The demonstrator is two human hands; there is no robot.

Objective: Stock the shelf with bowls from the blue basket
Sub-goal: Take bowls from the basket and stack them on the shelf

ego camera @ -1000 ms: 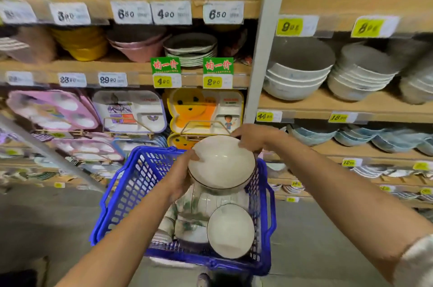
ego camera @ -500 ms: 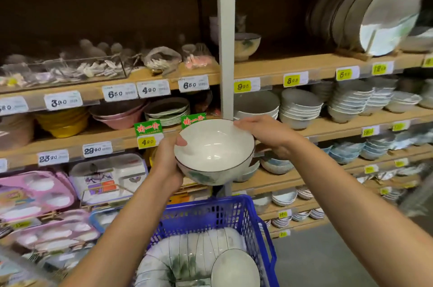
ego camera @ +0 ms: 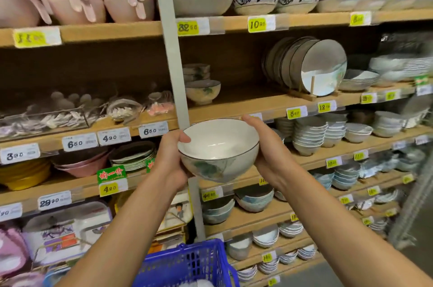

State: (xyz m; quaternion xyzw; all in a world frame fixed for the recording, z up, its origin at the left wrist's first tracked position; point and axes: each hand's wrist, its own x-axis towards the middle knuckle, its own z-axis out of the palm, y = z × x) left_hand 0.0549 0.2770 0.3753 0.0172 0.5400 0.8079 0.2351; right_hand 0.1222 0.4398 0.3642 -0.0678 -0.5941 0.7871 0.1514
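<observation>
**One ceramic bowl, held at the shelving**

Item: bowl (ego camera: 218,146), white inside, thin dark rim, green leaf pattern on the outer wall. It is upright, mouth up, and in the air in front of the grey upright post (ego camera: 173,52), just below the edge of the wooden shelf (ego camera: 246,103).

Grip: both hands are clamped on the bowl. The left hand (ego camera: 168,160) has its thumb hooked over the near-left rim and its fingers under the wall. The right hand (ego camera: 264,150) cups the right side, with its thumb at the far rim.

Source: blue basket (ego camera: 187,261), at the bottom of the view between the forearms. Something white shows inside; it is too cut off to name.

Nearby stock: a small footed bowl (ego camera: 203,92) stands on the shelf just right of the post. Plates (ego camera: 323,68) stand on edge in a wooden rack further right. Yellow price tags (ego camera: 297,112) line the shelf edge.
</observation>
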